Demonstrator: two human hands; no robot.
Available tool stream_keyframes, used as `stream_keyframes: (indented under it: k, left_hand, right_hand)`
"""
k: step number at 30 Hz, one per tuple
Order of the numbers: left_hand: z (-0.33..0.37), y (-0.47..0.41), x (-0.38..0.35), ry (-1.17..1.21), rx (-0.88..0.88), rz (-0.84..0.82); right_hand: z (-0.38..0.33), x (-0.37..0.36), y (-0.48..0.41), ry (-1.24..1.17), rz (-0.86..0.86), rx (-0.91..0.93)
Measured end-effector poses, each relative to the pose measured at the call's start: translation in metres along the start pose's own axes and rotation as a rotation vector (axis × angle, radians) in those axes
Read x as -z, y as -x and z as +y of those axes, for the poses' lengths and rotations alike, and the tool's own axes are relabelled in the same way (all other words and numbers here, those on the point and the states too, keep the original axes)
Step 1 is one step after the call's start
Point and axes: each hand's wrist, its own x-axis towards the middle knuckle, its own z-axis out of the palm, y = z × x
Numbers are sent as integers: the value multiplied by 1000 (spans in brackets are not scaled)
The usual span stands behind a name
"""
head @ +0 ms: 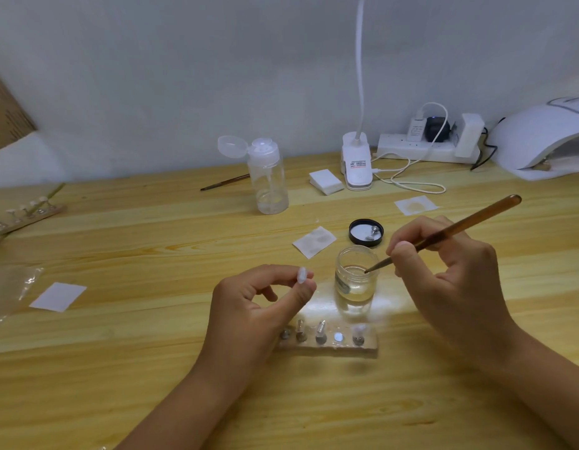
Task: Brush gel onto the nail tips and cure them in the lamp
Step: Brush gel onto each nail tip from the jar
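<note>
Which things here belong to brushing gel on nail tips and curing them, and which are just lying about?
Job: nail tip in left hand; brush in right hand, its tip at the gel jar; wooden stand of tips; curing lamp.
Lying about: flip-top bottle; second brush; stack of pads; power strip; clip lamp.

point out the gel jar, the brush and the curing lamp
gel jar (355, 287): head view, on its clear glass side wall
brush (489, 213): head view, on the free upper part of its amber handle
curing lamp (535, 138): head view, on its white domed top
</note>
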Motion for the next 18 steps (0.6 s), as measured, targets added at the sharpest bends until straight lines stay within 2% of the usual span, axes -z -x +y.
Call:
stream_keyframes:
  k: [11,18]
  left_hand:
    - [-9,-3,0,24,-1,-31]
    - [-8,-3,2,45,14,18]
  right_hand:
    - [5,0,1,-22,61,44]
    - [6,1,1,-44,93,58]
